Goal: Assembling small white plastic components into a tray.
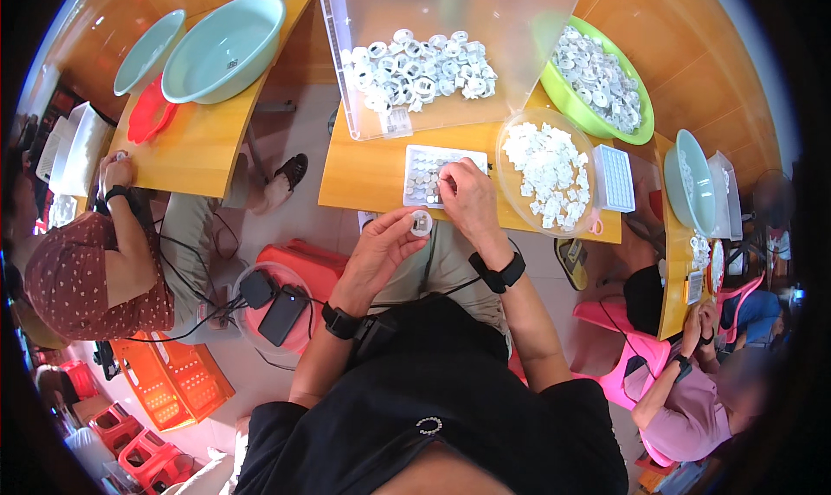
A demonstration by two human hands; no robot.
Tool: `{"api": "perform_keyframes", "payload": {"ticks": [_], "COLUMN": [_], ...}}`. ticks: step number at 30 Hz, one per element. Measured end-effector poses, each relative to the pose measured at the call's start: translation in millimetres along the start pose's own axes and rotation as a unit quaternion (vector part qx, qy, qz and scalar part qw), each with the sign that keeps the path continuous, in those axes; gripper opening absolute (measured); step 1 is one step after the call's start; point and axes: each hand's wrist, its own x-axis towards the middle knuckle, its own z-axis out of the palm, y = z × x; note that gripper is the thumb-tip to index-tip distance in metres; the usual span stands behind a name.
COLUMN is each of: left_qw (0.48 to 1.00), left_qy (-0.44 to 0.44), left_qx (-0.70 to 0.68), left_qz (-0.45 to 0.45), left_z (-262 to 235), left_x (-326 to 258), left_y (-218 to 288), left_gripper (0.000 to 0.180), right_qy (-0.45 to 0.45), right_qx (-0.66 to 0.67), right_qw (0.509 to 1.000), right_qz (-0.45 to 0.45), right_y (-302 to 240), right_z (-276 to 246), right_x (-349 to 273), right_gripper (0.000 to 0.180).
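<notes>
My left hand (383, 251) pinches a small round white plastic piece (421, 224) with a squarish metallic part in its middle, just in front of the table edge. My right hand (470, 202) reaches over a shallow white tray (410, 154) of small silvery discs that look like coin cells (422, 181). Its fingertips are pressed together at the discs; whether one is between them is hidden. To the right of this hand, a round clear tub (505, 192) is heaped with small white plastic parts (547, 170).
Behind the tray stands a large translucent bin (342, 105) of round white pieces (424, 69). A green basin (642, 118) of similar pieces, a blue-white gridded tray (614, 177) and pink-handled scissors (595, 225) are to the right. Other people work at the left table (192, 144) and right table (675, 296).
</notes>
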Motion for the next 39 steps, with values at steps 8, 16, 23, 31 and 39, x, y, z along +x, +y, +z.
{"api": "perform_keyframes", "payload": {"ticks": [8, 16, 23, 31, 39], "left_qw": [1.000, 1.000, 1.000, 0.999, 0.998], "left_qy": [0.019, 0.005, 0.016, 0.031, 0.016], "left_qx": [-0.012, -0.008, 0.012, 0.031, 0.060], "left_qz": [0.000, 0.001, 0.006, 0.009, 0.018], "left_z": [-2, 1, 5, 8, 9], "left_x": [-3, 1, 2, 1, 2], "left_y": [-2, -4, -4, -5, -6], "left_gripper": [0.027, 0.026, 0.025, 0.023, 0.022], "right_qy": [0.017, -0.017, -0.016, -0.038, -0.067], "right_qx": [0.142, 0.203, 0.144, 0.102, 0.227], "right_qw": [0.989, 0.979, 0.988, 0.988, 0.972], "right_qz": [0.034, 0.024, -0.053, -0.113, 0.011], "right_y": [-14, -53, -49, -48, -43], "right_z": [-12, -33, -30, -29, -38], "right_x": [-3, -31, -37, -39, -37], "right_gripper": [0.008, 0.014, 0.023, 0.029, 0.017]}}
